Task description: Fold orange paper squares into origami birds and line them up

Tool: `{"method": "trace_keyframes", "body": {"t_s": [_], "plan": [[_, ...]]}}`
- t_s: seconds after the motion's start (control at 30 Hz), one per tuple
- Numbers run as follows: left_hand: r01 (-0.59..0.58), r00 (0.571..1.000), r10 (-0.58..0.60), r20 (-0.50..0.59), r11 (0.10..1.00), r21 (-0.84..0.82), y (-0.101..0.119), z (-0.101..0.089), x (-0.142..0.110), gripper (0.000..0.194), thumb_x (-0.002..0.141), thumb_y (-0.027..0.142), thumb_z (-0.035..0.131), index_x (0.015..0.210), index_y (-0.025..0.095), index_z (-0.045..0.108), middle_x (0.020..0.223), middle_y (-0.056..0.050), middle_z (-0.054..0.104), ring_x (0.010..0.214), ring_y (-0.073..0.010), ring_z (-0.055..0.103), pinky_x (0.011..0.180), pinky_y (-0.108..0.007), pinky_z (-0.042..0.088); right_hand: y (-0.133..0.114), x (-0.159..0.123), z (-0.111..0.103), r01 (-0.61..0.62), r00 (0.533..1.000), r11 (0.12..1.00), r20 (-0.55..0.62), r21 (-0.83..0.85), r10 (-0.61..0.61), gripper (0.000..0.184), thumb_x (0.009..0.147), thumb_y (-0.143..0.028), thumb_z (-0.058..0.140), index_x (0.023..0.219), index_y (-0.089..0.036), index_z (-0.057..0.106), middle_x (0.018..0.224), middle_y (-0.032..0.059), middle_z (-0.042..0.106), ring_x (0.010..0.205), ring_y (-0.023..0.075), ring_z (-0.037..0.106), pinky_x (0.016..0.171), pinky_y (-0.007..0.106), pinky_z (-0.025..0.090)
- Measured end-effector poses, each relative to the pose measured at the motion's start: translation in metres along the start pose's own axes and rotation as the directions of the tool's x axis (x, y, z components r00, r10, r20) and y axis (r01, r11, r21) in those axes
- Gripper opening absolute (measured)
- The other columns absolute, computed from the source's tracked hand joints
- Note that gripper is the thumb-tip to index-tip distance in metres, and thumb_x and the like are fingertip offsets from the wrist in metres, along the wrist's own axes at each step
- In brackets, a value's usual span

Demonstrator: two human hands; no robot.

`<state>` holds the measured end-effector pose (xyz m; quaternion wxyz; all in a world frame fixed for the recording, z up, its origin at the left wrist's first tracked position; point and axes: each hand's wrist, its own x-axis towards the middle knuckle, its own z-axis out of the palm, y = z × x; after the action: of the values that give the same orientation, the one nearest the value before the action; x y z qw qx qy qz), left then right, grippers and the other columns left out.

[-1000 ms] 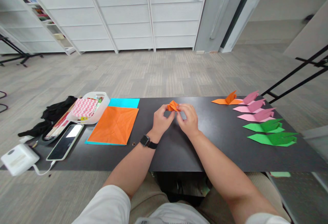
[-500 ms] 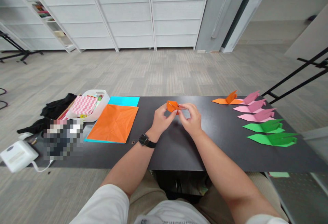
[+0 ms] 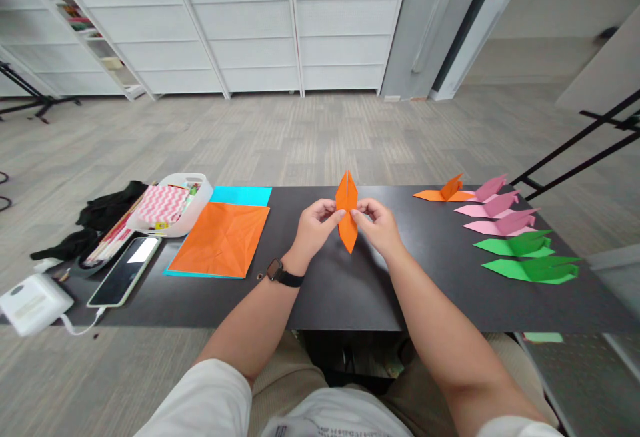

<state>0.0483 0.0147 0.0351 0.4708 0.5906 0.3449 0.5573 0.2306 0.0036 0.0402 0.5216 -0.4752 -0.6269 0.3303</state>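
Between my two hands, a folded orange origami paper (image 3: pixel 347 197) stands out as a long diamond, its points up and down and a crease along its middle. My left hand (image 3: pixel 319 223) pinches its left edge between thumb and fingers; a black watch sits on that wrist. On the opposite edge, my right hand (image 3: pixel 376 225) pinches it the same way. Both hands are just above the dark table (image 3: pixel 335 297). To their left lies an orange paper sheet (image 3: pixel 223 240) over blue paper (image 3: pixel 245 195).
Folded paper cranes stand at the right: one orange (image 3: pixel 445 191), several pink (image 3: pixel 495 207) and two green (image 3: pixel 530 270). At the left are a white basket (image 3: pixel 200 203), a phone (image 3: pixel 125 273), a white charger (image 3: pixel 35 303) and black cloth (image 3: pixel 110 205).
The orange paper between my hands has gone from a compact, folded-over shape to a long upright diamond. My hands have moved slightly apart and still pinch it.
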Motion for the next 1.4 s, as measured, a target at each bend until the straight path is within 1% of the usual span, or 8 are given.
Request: {"method": "trace_keyframes", "body": {"t_s": [0.23,0.43,0.67,0.83,0.97,1.07,1.27,1.4], "plan": [[0.183,0.983,-0.183,0.002,0.983,0.016,-0.007,-0.001,0.001,0.047,0.087,0.033,0.081,0.125,0.022,0.055,0.074,0.005,0.067,0.066,-0.0113,0.065,0.069,-0.024,0.051,0.007,0.005,0.000,-0.233,0.972,0.950,0.084,0.207,0.220,0.046,0.080,-0.048,0.076,0.117,-0.028,0.057,0.084,-0.0026,0.070,0.078,0.0192,0.066,0.079,0.036,0.054],[0.236,0.961,-0.272,0.043,0.896,0.377,-0.012,-0.003,-0.004,0.036,0.094,0.027,0.071,0.125,0.025,0.054,0.088,0.000,0.079,0.075,-0.0167,0.073,0.074,-0.029,0.054,0.020,0.005,-0.014,-0.333,0.932,0.927,0.090,-0.171,0.352,0.045,0.084,-0.037,0.070,0.125,-0.025,0.053,0.077,-0.0060,0.071,0.073,0.0187,0.066,0.077,0.035,0.049],[0.005,0.942,-0.261,0.213,0.645,0.764,-0.009,0.003,-0.012,0.025,0.094,0.022,0.069,0.118,0.027,0.062,0.086,-0.001,0.079,0.080,-0.0249,0.074,0.072,-0.034,0.052,0.014,-0.004,-0.016,-0.210,0.898,0.753,0.181,-0.624,0.400,0.031,0.088,-0.022,0.070,0.117,-0.025,0.058,0.081,-0.0013,0.075,0.078,0.0217,0.069,0.067,0.032,0.041],[-0.116,0.945,-0.209,0.251,0.506,0.855,-0.008,0.002,-0.013,0.013,0.093,0.023,0.073,0.105,0.025,0.069,0.097,-0.005,0.074,0.084,-0.0238,0.069,0.073,-0.034,0.052,0.015,-0.008,-0.012,-0.098,0.933,0.664,0.164,-0.742,0.320,0.037,0.086,-0.021,0.075,0.120,-0.025,0.061,0.085,0.0012,0.074,0.080,0.0236,0.067,0.065,0.032,0.040],[-0.257,0.927,-0.120,0.356,0.486,0.835,-0.013,-0.001,-0.011,0.006,0.095,0.022,0.071,0.098,0.024,0.075,0.107,-0.007,0.070,0.101,-0.0252,0.064,0.087,-0.037,0.054,0.021,-0.006,-0.012,0.054,0.949,0.707,0.257,-0.705,0.183,0.024,0.087,-0.018,0.075,0.109,-0.025,0.067,0.101,0.0038,0.071,0.092,0.0219,0.066,0.075,0.032,0.046],[-0.318,0.887,-0.139,0.440,0.505,0.802,-0.017,-0.004,-0.006,0.013,0.097,0.019,0.067,0.095,0.025,0.079,0.107,-0.005,0.072,0.101,-0.0241,0.063,0.095,-0.039,0.052,0.028,-0.004,-0.013,0.088,0.933,0.712,0.307,-0.697,0.185,0.011,0.088,-0.021,0.078,0.097,-0.024,0.071,0.101,0.0042,0.069,0.096,0.0219,0.065,0.081,0.032,0.047],[-0.365,0.835,-0.176,0.522,0.532,0.764,-0.013,-0.019,-0.003,0.022,0.100,0.021,0.062,0.108,0.029,0.081,0.118,-0.002,0.077,0.108,-0.0233,0.065,0.100,-0.040,0.047,0.036,-0.002,-0.018,0.082,0.924,0.739,0.329,-0.669,0.195,0.015,0.089,-0.023,0.082,0.102,-0.025,0.077,0.103,0.0043,0.068,0.102,0.0219,0.065,0.090,0.034,0.049],[-0.412,0.810,-0.159,0.564,0.530,0.741,-0.002,-0.028,-0.007,0.031,0.095,0.022,0.065,0.121,0.033,0.078,0.127,-0.002,0.076,0.115,-0.0257,0.064,0.098,-0.041,0.044,0.034,0.003,-0.025,0.141,0.907,0.767,0.392,-0.626,0.153,0.015,0.097,-0.016,0.068,0.099,-0.025,0.081,0.100,0.0051,0.069,0.097,0.0202,0.067,0.092,0.034,0.051]]}}
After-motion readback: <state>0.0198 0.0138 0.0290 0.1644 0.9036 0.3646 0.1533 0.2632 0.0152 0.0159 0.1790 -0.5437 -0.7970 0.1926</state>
